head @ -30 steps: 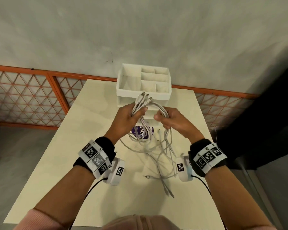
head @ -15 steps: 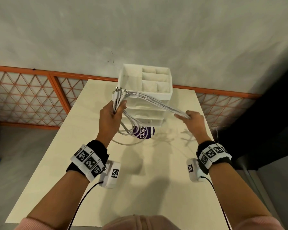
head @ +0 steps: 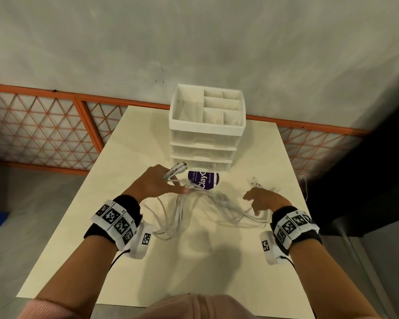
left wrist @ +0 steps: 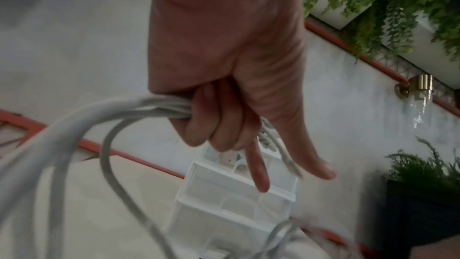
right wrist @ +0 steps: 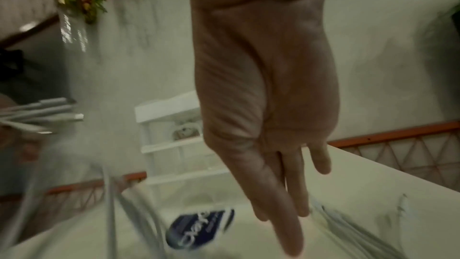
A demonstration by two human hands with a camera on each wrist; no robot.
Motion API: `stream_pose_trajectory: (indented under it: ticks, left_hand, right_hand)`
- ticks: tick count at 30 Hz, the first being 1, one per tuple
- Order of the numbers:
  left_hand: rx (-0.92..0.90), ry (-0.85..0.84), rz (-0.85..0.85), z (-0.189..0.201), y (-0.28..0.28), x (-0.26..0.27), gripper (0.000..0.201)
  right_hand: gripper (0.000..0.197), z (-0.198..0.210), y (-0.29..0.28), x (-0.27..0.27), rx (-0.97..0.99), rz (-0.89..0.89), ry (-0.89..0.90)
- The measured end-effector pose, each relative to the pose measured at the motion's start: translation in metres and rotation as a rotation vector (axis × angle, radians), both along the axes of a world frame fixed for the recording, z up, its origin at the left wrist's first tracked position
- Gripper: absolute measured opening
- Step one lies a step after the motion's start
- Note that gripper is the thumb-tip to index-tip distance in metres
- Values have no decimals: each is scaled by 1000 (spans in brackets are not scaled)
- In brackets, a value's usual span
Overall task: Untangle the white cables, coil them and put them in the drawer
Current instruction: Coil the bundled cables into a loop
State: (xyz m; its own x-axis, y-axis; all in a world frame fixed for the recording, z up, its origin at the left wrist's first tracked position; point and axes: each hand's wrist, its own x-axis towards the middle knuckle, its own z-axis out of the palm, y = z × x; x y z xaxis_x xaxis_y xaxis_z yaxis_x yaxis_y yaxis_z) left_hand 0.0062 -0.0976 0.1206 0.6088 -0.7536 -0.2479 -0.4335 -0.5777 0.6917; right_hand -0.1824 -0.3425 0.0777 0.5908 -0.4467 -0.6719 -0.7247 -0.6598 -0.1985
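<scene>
Your left hand (head: 156, 185) clenches a bundle of white cables (head: 189, 212) just behind their plugs, three fingers curled round it, forefinger and thumb pointing out. The cables sag in blurred loops across the table (head: 83, 203) toward your right hand (head: 260, 200), which hangs with fingers straight; whether any strand is caught in it, I cannot tell. Beyond them stands the drawer unit (head: 203, 146), drawers apparently closed. Keep the plug ends clamped and draw one strand at a time free, slowly.
</scene>
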Motion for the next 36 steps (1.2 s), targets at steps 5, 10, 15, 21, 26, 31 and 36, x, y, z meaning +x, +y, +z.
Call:
stream_pose_trajectory:
  ticks: [5, 10, 15, 21, 26, 31, 36]
  left_hand:
    - [-259, 115, 38, 15, -10, -17, 51]
    - [-592, 436, 133, 40, -27, -33, 47]
    - [-811, 560, 155, 54, -38, -36, 49]
    - [-970, 751, 401, 37, -27, -15, 44]
    - [-542, 815, 512, 0, -26, -20, 37]
    - [17, 664, 203, -9, -16, -31, 72]
    - [148, 284, 164, -12, -23, -33, 62]
  right_hand:
    - [32, 40, 36, 36, 55, 71, -641]
    - [49, 67, 92, 60, 579, 142, -614]
    - [22, 60, 115, 62, 668, 220, -608]
    - [44, 64, 102, 47, 437, 128, -868]
    - [61, 79, 106, 50, 204, -31, -1044]
    - [58, 82, 98, 56, 132, -38, -985]
    - [56, 87, 92, 56, 139, -62, -879]
